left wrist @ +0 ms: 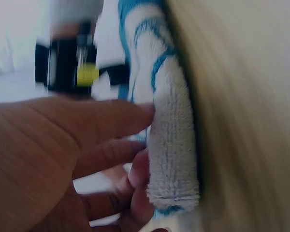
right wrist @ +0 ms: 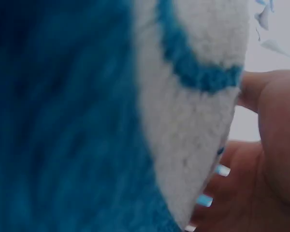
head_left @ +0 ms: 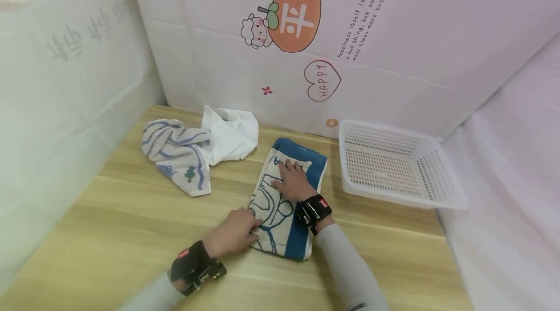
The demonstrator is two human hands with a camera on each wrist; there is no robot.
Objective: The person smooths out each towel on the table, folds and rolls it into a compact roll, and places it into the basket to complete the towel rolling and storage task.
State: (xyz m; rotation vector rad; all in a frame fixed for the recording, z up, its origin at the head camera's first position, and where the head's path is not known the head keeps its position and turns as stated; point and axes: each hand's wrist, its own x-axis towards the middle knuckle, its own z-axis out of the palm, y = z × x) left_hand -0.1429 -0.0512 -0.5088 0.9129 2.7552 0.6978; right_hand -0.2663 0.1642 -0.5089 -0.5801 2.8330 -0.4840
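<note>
Centrally on the worktop (head_left: 131, 233), per the head view, lies a folded blue-and-white towel (head_left: 280, 214), left of a white basket (head_left: 380, 196). The right hand (head_left: 295, 182), fingers spread, rests on top; the left hand (head_left: 232, 233) meets its edge. Left wrist view: bent fingers touch that edge; grip cannot be confirmed. Right wrist view: towel close, partly blurred.

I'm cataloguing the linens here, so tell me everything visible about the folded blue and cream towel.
The folded towel looks like terry cloth: cream with blue line drawings, bordered in blue along its right side and far end. It lies flat on the wood-look table, longer than wide, far end angled rightward. The right hand rests on top; the left hand touches its left edge.
</note>
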